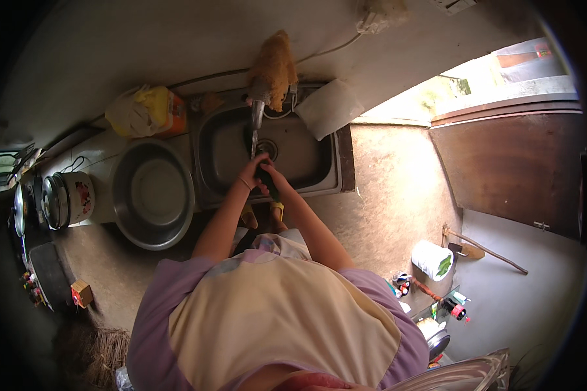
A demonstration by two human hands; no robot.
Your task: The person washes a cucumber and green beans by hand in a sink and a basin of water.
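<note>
Both my hands meet over the near part of a stainless steel sink (293,168), under the faucet (258,115). Water runs from the spout. My left hand (252,172) and my right hand (274,177) close around a long dark green vegetable (268,182), perhaps a cucumber; its exact kind is hard to tell. The drain (266,146) lies just beyond my fingers. A tan cloth or sponge (275,68) hangs over the faucet's base.
Left of the sink stand a large metal basin (152,194), a yellow and orange container (169,110) and a rice cooker (68,199). A whitish sheet (328,107) lies over the sink's far right corner. A white bucket (431,260) stands on the floor at right.
</note>
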